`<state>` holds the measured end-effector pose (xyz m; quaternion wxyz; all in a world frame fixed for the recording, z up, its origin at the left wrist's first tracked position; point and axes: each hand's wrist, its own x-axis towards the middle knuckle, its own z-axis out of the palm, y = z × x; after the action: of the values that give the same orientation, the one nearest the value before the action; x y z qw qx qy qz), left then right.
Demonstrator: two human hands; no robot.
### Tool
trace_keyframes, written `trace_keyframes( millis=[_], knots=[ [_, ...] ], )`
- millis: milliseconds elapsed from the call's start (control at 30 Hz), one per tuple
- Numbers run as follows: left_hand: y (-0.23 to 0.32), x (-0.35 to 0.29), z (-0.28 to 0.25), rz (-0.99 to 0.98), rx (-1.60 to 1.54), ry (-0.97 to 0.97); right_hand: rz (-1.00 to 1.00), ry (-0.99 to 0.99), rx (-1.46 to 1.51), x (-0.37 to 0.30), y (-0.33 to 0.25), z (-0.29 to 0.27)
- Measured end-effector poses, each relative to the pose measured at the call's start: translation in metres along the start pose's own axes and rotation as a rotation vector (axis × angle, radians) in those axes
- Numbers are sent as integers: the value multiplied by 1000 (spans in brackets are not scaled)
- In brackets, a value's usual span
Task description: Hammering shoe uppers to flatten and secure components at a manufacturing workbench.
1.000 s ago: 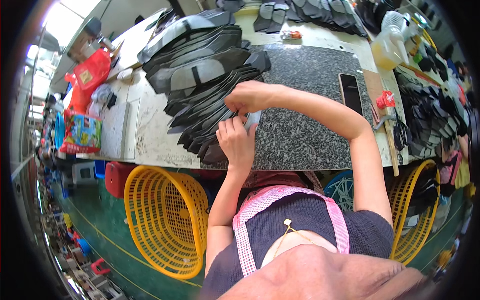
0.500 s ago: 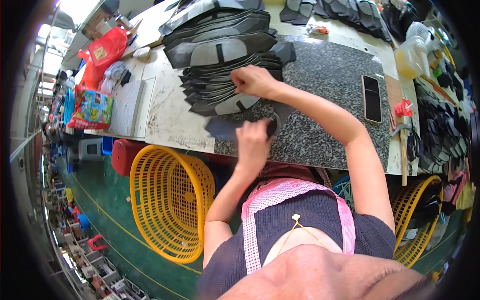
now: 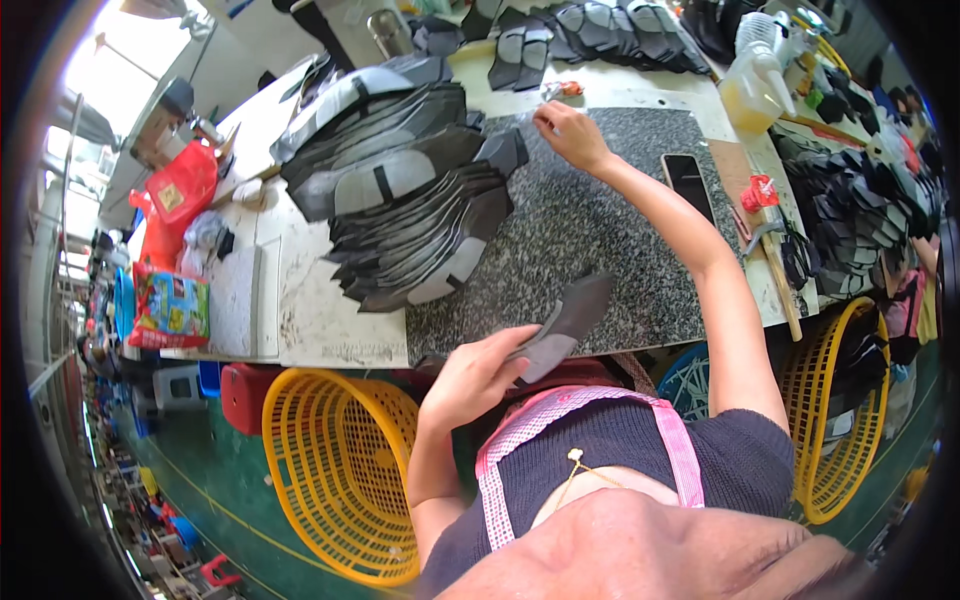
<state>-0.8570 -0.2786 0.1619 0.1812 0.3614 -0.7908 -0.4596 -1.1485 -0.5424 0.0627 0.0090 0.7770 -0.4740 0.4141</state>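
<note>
My left hand (image 3: 468, 382), at the near edge of the table, is closed on a dark grey shoe upper piece (image 3: 572, 322) with a lighter grey patch. The piece is tilted up over the front of the speckled stone slab (image 3: 600, 235). Over the far part of the slab, my right hand (image 3: 572, 138) has its fingers curled together. Whatever they hold, if anything, is hidden. Left of the slab, partly over it, lies a row of overlapping similar upper pieces (image 3: 425, 235), with a larger fanned pile (image 3: 385, 185) behind it.
A phone (image 3: 686, 180) lies on the slab's right side, by a wooden-handled tool (image 3: 782, 285). Yellow baskets stand at left (image 3: 345, 470) and right (image 3: 840, 410). More upper pieces (image 3: 600, 35) lie at the back, near a jug (image 3: 750, 90). A red bag (image 3: 180, 195) sits far left.
The view has shifted. My right hand has moved from the row of pieces to the far slab. My left hand has come nearer my body, and the piece in it now points up to the right.
</note>
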Motion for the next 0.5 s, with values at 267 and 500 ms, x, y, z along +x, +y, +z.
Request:
trace_keyframes(
  millis=[267,500],
  knots=[
    [-44,88,49,-130,97,-207,466,-162,-326,21,109,24],
    [-44,76,54,219,395,103,536,-263,-420,35,113,32]
  ],
)
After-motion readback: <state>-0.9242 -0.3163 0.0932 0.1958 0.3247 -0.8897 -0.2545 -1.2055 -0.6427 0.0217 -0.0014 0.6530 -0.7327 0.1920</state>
